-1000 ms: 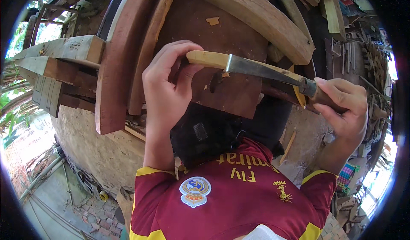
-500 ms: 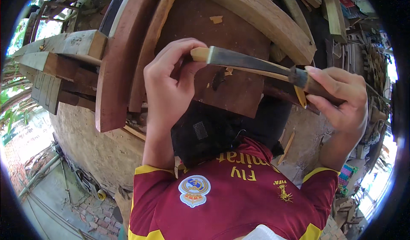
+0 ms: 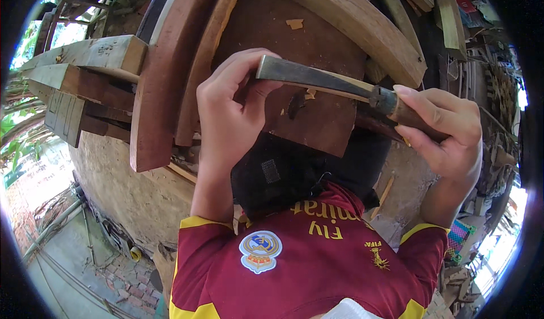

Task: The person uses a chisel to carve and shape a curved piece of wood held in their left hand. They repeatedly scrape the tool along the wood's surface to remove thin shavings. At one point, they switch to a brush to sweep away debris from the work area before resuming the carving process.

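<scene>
Closed around the dark wooden handle of a chisel (image 3: 317,79), my right hand (image 3: 447,123) is at the right. The chisel's flat, dark blade points left and its bright square tip reaches the fingertips of my left hand (image 3: 229,103). Those left fingers are pinched together. Behind the blade runs a thin, pale wooden strip (image 3: 352,81), mostly covered by the chisel. Its left end lies at my left fingers, hidden by the blade. Its other end passes behind the handle near my right hand. Both are held in the air above a brown board (image 3: 317,123).
Small pale wood chips (image 3: 294,24) lie on the board. A reddish plank (image 3: 164,81) stands at its left, and a thick curved timber (image 3: 362,27) borders its far right. Stacked beams (image 3: 113,57) jut out at the left. A pile of wood scraps (image 3: 493,92) fills the right side.
The chisel has shifted left along the strip, and its tip now covers the strip's left end. My right hand has moved slightly left and tilted; my left hand still pinches.
</scene>
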Demonstrator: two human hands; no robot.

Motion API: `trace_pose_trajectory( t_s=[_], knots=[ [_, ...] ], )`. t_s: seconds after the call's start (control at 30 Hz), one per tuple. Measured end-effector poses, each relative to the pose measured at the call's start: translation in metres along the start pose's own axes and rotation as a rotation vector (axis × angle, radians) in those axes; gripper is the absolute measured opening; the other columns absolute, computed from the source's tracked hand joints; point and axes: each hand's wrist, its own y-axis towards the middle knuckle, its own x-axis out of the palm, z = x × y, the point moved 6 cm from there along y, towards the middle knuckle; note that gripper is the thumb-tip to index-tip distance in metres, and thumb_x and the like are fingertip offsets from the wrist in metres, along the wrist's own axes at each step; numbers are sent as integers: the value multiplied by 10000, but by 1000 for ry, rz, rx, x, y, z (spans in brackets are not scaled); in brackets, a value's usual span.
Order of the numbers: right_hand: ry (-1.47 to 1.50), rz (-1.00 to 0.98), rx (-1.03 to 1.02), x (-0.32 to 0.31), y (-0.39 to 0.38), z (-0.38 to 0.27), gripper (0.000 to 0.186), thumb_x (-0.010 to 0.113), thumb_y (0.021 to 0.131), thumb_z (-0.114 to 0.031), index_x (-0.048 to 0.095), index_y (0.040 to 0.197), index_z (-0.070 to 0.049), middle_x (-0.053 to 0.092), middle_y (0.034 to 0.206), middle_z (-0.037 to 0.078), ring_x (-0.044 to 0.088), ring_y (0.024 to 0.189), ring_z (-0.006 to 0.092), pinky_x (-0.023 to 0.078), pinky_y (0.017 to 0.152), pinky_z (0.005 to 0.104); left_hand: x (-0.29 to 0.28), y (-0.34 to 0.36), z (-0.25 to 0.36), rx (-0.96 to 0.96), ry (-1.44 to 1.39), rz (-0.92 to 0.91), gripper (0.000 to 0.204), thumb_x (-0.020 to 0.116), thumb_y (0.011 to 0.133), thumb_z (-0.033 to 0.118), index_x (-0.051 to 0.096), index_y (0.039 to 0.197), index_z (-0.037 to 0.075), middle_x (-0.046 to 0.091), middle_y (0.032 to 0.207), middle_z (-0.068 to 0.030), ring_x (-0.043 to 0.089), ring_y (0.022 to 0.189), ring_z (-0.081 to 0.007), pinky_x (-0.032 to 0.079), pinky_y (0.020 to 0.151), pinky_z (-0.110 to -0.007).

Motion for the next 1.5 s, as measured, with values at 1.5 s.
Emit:
trace_pose_trajectory(
  t_s=[1.5],
  knots=[
    [-17, 201, 175, -48, -103, 51, 377, 787, 600, -103, 717, 964, -30, 705, 843, 134, 691, 734, 234, 519, 676, 279, 5, -11, 4, 71, -42, 27, 327, 702, 843, 135, 556, 1101, -1, 593, 1061, -114, 581, 998, -183, 482, 860, -287]
  ],
)
